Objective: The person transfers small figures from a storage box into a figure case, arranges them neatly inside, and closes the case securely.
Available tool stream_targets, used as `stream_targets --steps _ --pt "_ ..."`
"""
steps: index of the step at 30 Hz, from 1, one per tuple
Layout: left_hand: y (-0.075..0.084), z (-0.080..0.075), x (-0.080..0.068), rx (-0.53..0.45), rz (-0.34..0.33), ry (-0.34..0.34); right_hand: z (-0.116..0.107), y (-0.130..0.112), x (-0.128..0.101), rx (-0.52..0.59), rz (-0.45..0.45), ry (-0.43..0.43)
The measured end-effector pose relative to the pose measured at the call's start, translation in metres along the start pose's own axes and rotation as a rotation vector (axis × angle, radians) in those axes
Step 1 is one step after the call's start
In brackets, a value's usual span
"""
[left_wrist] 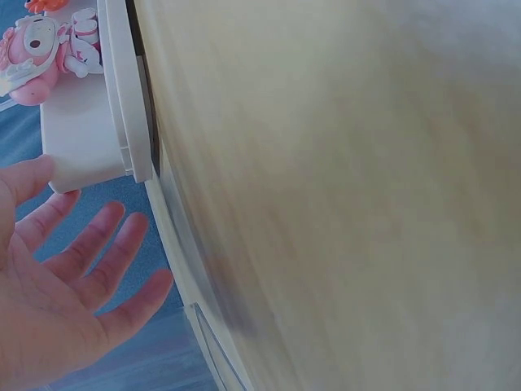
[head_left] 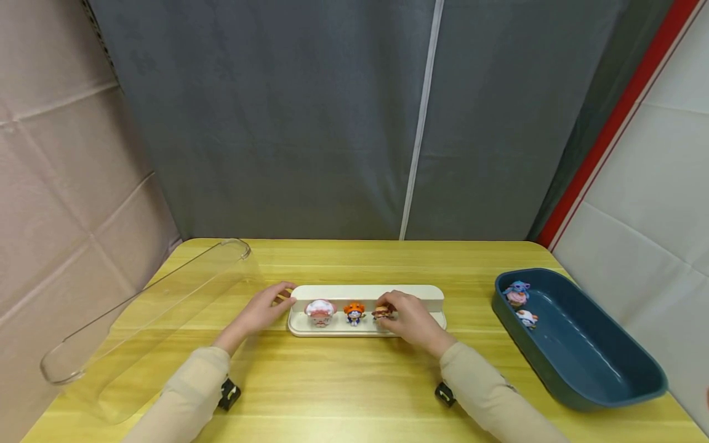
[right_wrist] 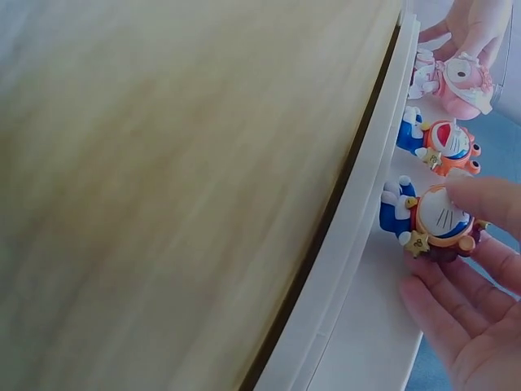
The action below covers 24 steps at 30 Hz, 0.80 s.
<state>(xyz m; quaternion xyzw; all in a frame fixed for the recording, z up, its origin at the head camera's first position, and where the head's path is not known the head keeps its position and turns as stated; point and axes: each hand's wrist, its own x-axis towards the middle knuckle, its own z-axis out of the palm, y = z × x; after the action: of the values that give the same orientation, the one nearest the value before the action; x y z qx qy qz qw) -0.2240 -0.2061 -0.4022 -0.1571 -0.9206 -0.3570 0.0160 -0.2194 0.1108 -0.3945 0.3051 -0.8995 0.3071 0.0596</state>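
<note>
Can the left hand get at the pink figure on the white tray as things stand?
Probably yes. The left hand rests open at the white tray's left end, and the pink figure stands nearest that end, with nothing between them. The right hand is busy further right.

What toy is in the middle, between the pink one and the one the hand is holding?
An orange-headed figure stands between the pink figure and the brown-hooded figure pinched by the right hand, all on the white tray. The head view shows this.
</note>
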Motion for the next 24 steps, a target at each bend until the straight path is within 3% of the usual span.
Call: stream_targets --steps 14,24 --pt "-0.0003 0.0008 0.0003 -0.004 -0.009 0.000 0.0010 -0.0003 -0.0008 -0.089 -0.061 0.089" --pt "0.0011 0.0002 -0.0006 -0.007 -0.008 0.000 -0.0009 -0.0006 -0.0022 -0.092 -0.054 0.096"
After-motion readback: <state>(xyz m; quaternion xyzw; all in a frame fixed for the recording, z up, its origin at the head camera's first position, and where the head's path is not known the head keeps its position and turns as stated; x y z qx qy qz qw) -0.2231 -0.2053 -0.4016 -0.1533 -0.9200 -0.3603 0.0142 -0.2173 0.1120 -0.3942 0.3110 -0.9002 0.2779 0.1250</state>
